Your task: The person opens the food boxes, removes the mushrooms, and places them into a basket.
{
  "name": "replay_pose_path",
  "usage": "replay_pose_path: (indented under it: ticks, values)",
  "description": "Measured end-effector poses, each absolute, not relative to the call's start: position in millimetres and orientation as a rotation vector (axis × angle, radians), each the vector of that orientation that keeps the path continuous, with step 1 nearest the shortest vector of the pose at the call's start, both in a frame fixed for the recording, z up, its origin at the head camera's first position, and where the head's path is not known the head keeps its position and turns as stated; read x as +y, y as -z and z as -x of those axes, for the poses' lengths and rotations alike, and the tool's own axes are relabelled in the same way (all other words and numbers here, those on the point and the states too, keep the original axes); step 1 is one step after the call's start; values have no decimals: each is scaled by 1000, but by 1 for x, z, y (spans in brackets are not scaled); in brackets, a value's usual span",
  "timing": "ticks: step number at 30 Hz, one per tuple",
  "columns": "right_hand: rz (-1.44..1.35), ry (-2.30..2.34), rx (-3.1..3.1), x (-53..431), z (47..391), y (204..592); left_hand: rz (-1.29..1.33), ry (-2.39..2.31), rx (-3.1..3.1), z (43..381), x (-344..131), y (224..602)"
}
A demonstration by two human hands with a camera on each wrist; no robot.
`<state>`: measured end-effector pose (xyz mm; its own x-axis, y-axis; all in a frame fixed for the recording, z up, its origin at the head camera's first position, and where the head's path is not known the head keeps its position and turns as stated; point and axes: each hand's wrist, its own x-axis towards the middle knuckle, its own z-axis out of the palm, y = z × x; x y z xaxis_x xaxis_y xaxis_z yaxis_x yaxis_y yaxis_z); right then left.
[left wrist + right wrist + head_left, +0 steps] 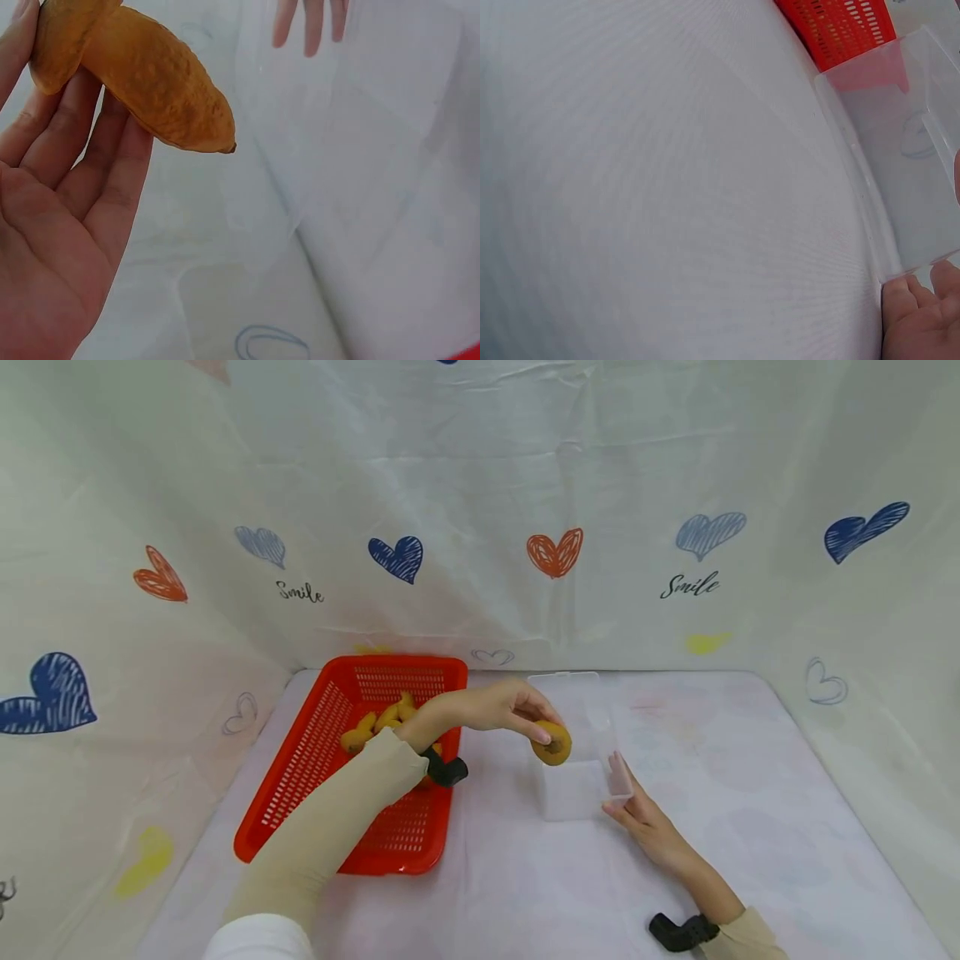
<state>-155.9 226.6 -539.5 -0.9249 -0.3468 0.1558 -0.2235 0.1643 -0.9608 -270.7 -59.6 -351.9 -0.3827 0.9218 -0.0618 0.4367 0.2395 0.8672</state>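
Note:
My left hand [504,706] pinches a yellow-brown, lumpy, curved fruit [553,745] over the back edge of a clear plastic box [573,792]. In the left wrist view the fruit [161,82] tapers to a small dark tip, and a shorter lobe shows beside the fingers. I cannot tell its exact kind. The right hand [648,828] grips the box at its right side, fingers along the wall. Seen from the right wrist, the box [900,172] is see-through, and fingertips touch its near edge. A clear lid [577,697] appears to stand folded back behind the box.
A red slotted plastic basket [401,852] stands to the left, under the left forearm, with several similar yellow fruits [357,739] inside. A white cloth covers the table [720,760]. Behind it hangs a white curtain [480,485] printed with hearts.

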Motion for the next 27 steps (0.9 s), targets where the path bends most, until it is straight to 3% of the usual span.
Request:
replay_pose_path:
  ticks: [11, 27]
  values:
    - [559, 1869, 2313, 227, 156, 542, -1015, -1121, 2169, 268, -128, 339]
    - [551, 1857, 2318, 230, 158, 541, -795, -1174, 2266, 251, -222, 363]
